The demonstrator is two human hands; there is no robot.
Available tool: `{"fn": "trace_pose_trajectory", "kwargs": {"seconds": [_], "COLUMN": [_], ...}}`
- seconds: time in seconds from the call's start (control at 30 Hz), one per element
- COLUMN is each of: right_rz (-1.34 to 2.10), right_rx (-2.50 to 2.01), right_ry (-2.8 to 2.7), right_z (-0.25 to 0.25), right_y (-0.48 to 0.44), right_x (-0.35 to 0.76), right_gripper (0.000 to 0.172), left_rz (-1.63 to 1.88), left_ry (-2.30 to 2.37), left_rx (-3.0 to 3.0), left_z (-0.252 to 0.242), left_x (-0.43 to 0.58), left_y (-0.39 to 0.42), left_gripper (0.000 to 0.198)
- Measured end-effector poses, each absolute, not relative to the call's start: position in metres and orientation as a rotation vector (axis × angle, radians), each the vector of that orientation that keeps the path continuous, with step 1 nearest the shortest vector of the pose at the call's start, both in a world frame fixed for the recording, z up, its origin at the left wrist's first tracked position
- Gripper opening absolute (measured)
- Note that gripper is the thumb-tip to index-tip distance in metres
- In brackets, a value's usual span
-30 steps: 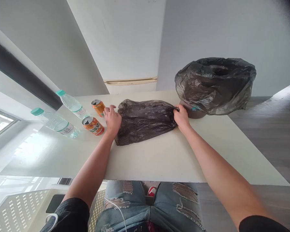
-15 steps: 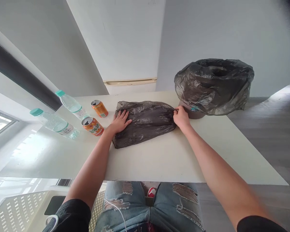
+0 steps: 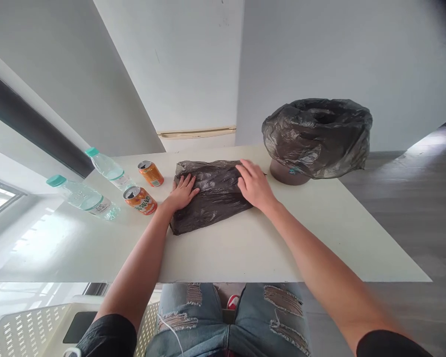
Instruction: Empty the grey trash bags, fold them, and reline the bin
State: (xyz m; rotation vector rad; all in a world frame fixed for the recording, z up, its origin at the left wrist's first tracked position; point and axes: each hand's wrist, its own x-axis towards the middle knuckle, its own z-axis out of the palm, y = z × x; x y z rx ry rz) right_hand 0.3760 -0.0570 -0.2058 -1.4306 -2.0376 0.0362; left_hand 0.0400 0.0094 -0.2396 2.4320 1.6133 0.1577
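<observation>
A crumpled dark plastic bag lies flat on the white table. My left hand rests open on the bag's left end, fingers spread. My right hand lies open on the bag's right end, palm down with fingers stretched out. Neither hand grips the bag. Right of my right hand stands a small brown bin lined with a dark bag that hangs over its rim.
Two orange drink cans and two clear bottles with teal caps lie on the table's left side. A white perforated crate sits below left. The table's near edge is over my knees.
My right hand let go of the bag's right end and slid left onto it, flat. My left hand stays spread on the left end. The bag is now shorter and more bunched.
</observation>
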Motion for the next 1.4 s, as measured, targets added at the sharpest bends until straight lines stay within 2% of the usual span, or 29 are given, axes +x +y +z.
{"fn": "trace_pose_trajectory", "kwargs": {"seconds": [0.17,0.37,0.47,0.57,0.63,0.73,0.9,1.1,1.4], "right_rz": [0.252,0.279,0.241,0.242,0.22,0.18,0.256,0.174,0.184], "right_rx": [-1.856,-2.063,-2.098,-2.114,-2.116,-2.131,-2.163,-2.114,-2.113], "right_ry": [-2.066,-2.155,-2.116,-2.087,-2.078,-2.064,-2.063,-2.064,-2.047], "right_z": [-0.24,-0.236,-0.235,-0.238,-0.24,-0.24,-0.237,-0.24,-0.241], "right_y": [-0.041,-0.043,-0.043,-0.04,-0.039,-0.04,-0.042,-0.043,-0.043], "right_x": [0.382,0.387,0.381,0.377,0.376,0.375,0.373,0.372,0.374], "right_gripper": [0.075,0.076,0.071,0.069,0.068,0.067,0.069,0.068,0.068], "left_rz": [0.073,0.075,0.474,0.955,1.151,1.305,1.352,1.405,1.497], "left_ry": [1.648,1.786,1.759,1.412,1.112,0.725,0.704,0.777,0.694], "left_rx": [2.404,2.352,2.401,2.268,2.006,1.424,0.795,0.603,0.385], "left_z": [-0.24,-0.208,-0.168,-0.136,-0.131,-0.15,-0.202,-0.233,-0.232], "left_x": [0.032,0.038,0.061,0.115,0.167,0.244,0.297,0.284,0.245], "left_y": [0.01,-0.001,-0.015,-0.03,-0.034,-0.023,0.016,0.034,0.052], "left_gripper": [0.078,0.075,0.061,0.05,0.048,0.05,0.063,0.07,0.071]}}
